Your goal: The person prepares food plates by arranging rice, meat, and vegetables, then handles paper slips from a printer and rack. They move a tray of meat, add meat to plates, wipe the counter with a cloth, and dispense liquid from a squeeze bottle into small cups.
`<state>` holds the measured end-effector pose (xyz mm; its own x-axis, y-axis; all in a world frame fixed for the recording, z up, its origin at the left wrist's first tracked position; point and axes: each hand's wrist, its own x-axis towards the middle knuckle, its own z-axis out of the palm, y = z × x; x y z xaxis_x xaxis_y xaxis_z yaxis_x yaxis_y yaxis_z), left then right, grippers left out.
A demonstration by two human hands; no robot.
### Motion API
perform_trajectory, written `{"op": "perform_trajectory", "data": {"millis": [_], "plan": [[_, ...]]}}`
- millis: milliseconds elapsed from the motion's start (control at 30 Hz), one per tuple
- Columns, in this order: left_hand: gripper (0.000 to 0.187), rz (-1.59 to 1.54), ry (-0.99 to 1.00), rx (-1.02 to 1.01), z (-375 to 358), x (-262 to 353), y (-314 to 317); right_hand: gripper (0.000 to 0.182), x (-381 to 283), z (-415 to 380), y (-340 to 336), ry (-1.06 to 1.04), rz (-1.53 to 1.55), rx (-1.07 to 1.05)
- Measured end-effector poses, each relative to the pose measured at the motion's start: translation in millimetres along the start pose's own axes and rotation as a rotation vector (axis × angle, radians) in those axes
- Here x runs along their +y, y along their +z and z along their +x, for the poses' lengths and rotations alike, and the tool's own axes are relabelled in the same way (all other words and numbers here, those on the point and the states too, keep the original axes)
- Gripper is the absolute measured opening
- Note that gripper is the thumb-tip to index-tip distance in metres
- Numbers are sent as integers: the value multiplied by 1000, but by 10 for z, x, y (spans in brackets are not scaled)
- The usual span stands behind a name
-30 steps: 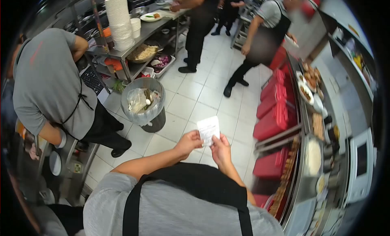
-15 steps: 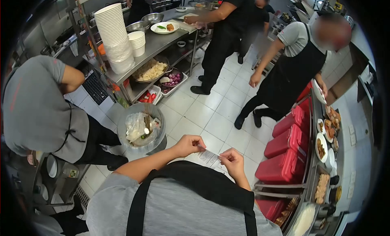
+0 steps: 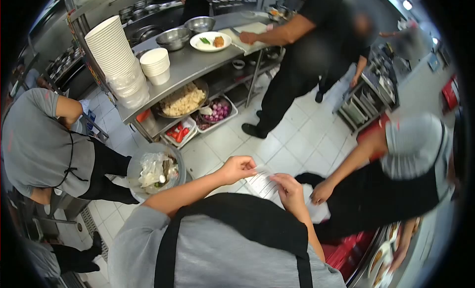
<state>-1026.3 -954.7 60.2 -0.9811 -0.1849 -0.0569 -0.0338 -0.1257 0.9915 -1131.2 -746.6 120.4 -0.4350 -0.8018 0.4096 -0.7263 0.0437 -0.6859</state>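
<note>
A thin white printed slip (image 3: pixel 261 183) is stretched between my two hands in front of my apron. My left hand (image 3: pixel 238 169) pinches its upper left edge between thumb and fingertips. On the other side, my right hand (image 3: pixel 289 189) grips the right edge, with its fingers closed. Close to my right hand, a co-worker's hand (image 3: pixel 322 192) holds something whitish that I cannot make out.
A bin with a clear liner (image 3: pixel 132 175) stands at my left, beside a co-worker in grey (image 3: pixel 49 144). Ahead is a steel table (image 3: pixel 193 65) with stacked tubs and a plate. A co-worker in a black apron (image 3: pixel 381 189) stands close at right.
The co-worker at right has come much closer, a hand now near my right hand. My view has shifted, and the slip is tilted more toward me, still held by both hands.
</note>
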Motion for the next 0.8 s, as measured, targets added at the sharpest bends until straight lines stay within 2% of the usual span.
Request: {"op": "perform_trajectory", "data": {"millis": [33,67,100,167,200,233,300,367,400,500,633,667,700,767,800], "plan": [[10,-57,27,38,86,117,-72,34,87,254,-59,-58,31,-17],[9,-73,26,112,140,237,-149,32,170,475,-100,-8,109,-60],[10,-88,27,184,172,403,-230,35,469,607,74,175,467,-4],[13,-151,183,364,285,515,-476,41,426,1185,155,272,920,2],[15,-183,255,449,348,564,-623,45,460,1474,241,300,1012,-81],[16,-167,335,510,417,622,-775,37,511,1752,382,289,996,-111],[18,-131,491,620,547,758,-1120,24,541,2347,529,282,747,-265],[17,-94,642,716,652,945,-1504,12,461,2994,768,-111,767,-151],[17,-77,712,761,701,1010,-1718,12,357,3343,805,-294,617,-133],[17,-259,572,953,863,1027,-2597,18,211,4257,978,-538,445,-107],[26,-341,327,1024,1528,1041,-3846,20,192,5238,1076,-557,402,-10],[28,-286,270,1000,1742,989,-4153,21,224,5502,1032,-483,529,-14],[33,-260,255,967,1949,966,-4394,21,182,5791,947,-319,612,67],[41,-191,125,992,2397,979,-4796,13,509,6709,713,-263,735,225],[41,-192,78,999,2567,911,-4934,16,608,7152,582,-304,953,316]]}}
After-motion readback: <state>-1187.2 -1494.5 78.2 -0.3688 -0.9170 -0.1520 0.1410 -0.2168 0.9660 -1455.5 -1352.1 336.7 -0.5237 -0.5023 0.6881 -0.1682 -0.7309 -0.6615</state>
